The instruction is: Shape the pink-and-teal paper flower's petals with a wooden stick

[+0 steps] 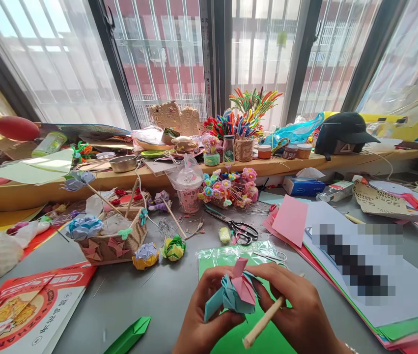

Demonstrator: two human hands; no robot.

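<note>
A folded paper flower (233,298), light blue with pink pieces on top, is between my two hands above a green paper sheet (231,339). My left hand (201,309) is closed around the flower's left side, the thumb below it. On the other side, the fingers of my right hand (299,305) press against the flower's edge. A thin tan stick (267,319) passes through my right hand, its near end pointing down toward me. Whether the stick touches the flower is hidden. A folded green paper strip (129,338) lies to the left on the grey table.
Scissors (236,225) lie beyond my hands, with smaller scissors (273,257) nearer. Stacked coloured paper (341,246) is on the right. A decorated box (111,246) and finished paper flowers (174,248) stand left. A crowded wooden ledge (179,169) runs along the window.
</note>
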